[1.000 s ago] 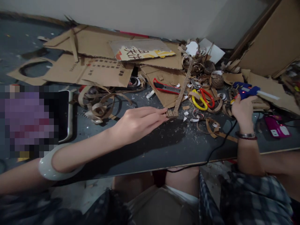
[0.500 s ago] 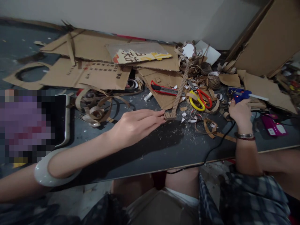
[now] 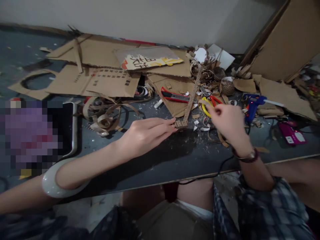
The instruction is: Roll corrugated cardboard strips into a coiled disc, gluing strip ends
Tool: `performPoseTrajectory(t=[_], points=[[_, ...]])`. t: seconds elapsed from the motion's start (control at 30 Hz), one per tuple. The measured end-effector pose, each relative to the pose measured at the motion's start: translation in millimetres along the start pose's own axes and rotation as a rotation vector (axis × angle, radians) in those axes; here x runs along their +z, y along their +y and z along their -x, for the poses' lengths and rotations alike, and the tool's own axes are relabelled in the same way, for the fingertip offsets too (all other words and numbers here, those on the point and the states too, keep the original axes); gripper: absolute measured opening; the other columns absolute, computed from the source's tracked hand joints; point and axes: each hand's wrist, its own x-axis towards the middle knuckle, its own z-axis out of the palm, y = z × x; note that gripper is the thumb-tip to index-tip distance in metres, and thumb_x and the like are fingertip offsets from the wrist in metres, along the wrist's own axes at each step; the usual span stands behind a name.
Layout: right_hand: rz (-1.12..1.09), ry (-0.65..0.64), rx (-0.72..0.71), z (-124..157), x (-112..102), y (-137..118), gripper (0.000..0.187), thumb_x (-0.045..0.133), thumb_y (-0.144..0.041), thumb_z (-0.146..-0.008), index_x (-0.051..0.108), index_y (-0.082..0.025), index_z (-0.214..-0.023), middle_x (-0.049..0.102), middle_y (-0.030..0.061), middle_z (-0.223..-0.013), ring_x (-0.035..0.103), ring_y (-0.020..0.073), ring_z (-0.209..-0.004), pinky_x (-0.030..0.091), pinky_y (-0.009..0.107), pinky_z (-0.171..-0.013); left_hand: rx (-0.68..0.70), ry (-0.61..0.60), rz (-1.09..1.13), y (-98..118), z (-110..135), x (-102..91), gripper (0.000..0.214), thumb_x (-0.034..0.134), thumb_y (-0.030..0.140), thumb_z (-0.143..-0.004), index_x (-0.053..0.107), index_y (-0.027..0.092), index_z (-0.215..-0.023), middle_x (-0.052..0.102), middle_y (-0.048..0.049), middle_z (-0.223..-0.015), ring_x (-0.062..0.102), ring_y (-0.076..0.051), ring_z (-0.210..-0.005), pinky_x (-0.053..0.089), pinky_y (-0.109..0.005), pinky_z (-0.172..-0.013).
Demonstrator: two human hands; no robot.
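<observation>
My left hand [image 3: 143, 135] pinches the folded end of a corrugated cardboard strip [image 3: 192, 100] between its fingertips, low over the table. From there the strip runs up and away toward a pile of scraps. My right hand [image 3: 228, 125] is in the air over the right part of the table, blurred by motion, its fingers seemingly curled; whether anything is in them does not show. It partly covers the scissors [image 3: 206, 108] with yellow and red handles. To its right, a blue glue gun [image 3: 255, 106] with a white glue stick lies by the cardboard pieces.
A red utility knife [image 3: 176, 96] lies on cardboard behind my left hand. Curled paper strips [image 3: 103, 116] and a phone-like dark object [image 3: 70, 128] are at left. Printed cardboard sheets [image 3: 92, 80] lie at the back. A magenta box [image 3: 292, 133] sits at right, near a black cord [image 3: 222, 168].
My right hand has let go of the glue gun and moved left, in front of the scissors. The glue gun stays behind on the table. My left hand keeps its hold on the strip.
</observation>
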Motion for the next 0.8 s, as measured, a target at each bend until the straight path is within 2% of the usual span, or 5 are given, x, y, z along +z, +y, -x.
performPoseTrajectory(t=[0.13, 0.27, 0.47, 0.6, 0.8], points=[[-0.11, -0.161, -0.118, -12, 40, -37, 0.047, 0.052, -0.055, -0.082, 0.07, -0.015, -0.064, 0.063, 0.0095, -0.058, 0.053, 0.0181, -0.054, 0.031, 0.03, -0.054, 0.025, 0.001, -0.014, 1, 1, 0.1, 0.005, 0.06, 0.016, -0.088, 0.063, 0.016, -0.092, 0.073, -0.0059, -0.1, 0.07, -0.013, -0.088, 0.058, -0.022, -0.083], [-0.31, -0.21, -0.084, -19, 58, -38, 0.032, 0.064, -0.046, -0.075, 0.069, -0.018, -0.062, 0.062, 0.005, -0.056, 0.053, 0.0153, -0.054, 0.034, 0.029, -0.055, 0.038, 0.01, -0.047, 2, 0, -1.2, 0.003, 0.059, 0.016, -0.089, 0.062, 0.017, -0.09, 0.073, -0.0054, -0.098, 0.071, -0.013, -0.085, 0.058, -0.022, -0.081], [-0.65, -0.305, -0.025, -24, 53, -26, 0.022, 0.065, -0.033, -0.07, 0.062, -0.015, -0.057, 0.049, -0.0039, -0.046, 0.039, 0.0063, -0.044, 0.026, 0.023, -0.047, 0.027, -0.001, -0.036, 3, -1, -2.1, 0.004, 0.057, 0.017, -0.089, 0.062, 0.017, -0.09, 0.073, -0.0048, -0.098, 0.071, -0.012, -0.085, 0.057, -0.02, -0.083], [-1.067, -0.359, 0.074, -27, 44, -17, 0.028, 0.066, -0.033, -0.07, 0.051, -0.017, -0.053, 0.037, -0.0087, -0.041, 0.027, 0.0031, -0.037, 0.018, 0.021, -0.041, 0.016, -0.008, -0.016, 3, -1, -2.2, 0.004, 0.058, 0.016, -0.089, 0.061, 0.017, -0.09, 0.073, -0.0056, -0.098, 0.071, -0.013, -0.087, 0.057, -0.02, -0.082], [-1.348, -0.332, -0.026, -24, 34, -14, 0.028, 0.065, -0.039, -0.077, 0.061, -0.016, -0.061, 0.047, -0.0065, -0.043, 0.029, 0.0025, -0.036, 0.019, 0.021, -0.037, 0.011, -0.012, -0.03, 3, -1, -2.3, 0.007, 0.054, 0.019, -0.092, 0.06, 0.019, -0.09, 0.073, -0.004, -0.097, 0.071, -0.013, -0.085, 0.059, -0.022, -0.08]])
